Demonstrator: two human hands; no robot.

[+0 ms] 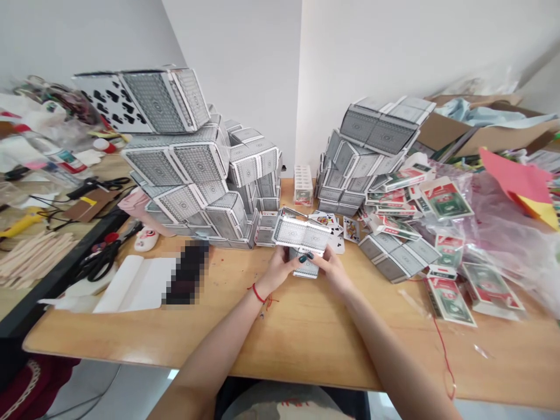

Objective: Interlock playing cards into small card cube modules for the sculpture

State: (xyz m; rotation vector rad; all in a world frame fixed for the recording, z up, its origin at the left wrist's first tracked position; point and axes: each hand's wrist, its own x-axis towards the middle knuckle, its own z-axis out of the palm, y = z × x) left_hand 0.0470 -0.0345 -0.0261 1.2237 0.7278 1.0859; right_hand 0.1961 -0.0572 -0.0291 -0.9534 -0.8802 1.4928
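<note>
Between my hands is a small box made of playing cards (pixel 303 233), with grey patterned backs facing out. My left hand (pixel 282 267) grips its left side, thumb pressed on the front. On the right side my right hand (pixel 330 262) holds it too, and the two thumbs nearly meet. The fingers behind the box are hidden. Just behind it, loose playing cards (pixel 351 229) lie face up on the table (pixel 306 332). Another box of joined cards (pixel 400 256) rests to the right of my right hand.
Tall stacks of card boxes stand at left (pixel 184 169) and right (pixel 367 146). Red and green card packs (pixel 450 300) and plastic wrap (pixel 503 251) cover the right side. At left lie an open notebook (pixel 135 283), black scissors (pixel 98 262) and wooden sticks (pixel 37 259).
</note>
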